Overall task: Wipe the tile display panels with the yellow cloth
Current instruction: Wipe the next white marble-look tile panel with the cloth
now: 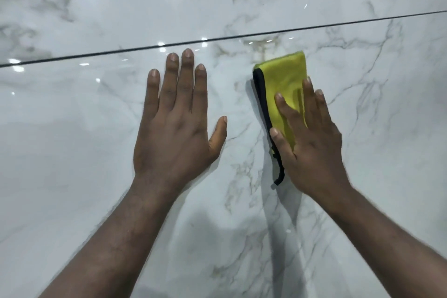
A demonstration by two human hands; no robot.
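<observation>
Yellow cloth (281, 75): pinned under your right grip (312, 138), fingers straight; sweep evenly toward twelve o'clock.
Left grip (174, 126): spread, empty, bracing panel (72, 140).

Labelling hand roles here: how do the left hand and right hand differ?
The left hand rests bare on the tile panel; the right hand presses the yellow cloth against it. The left hand's fingertips reach nearly to the dark seam; the right hand's stop lower, on the cloth. Both lie flat with straight fingers.
</observation>
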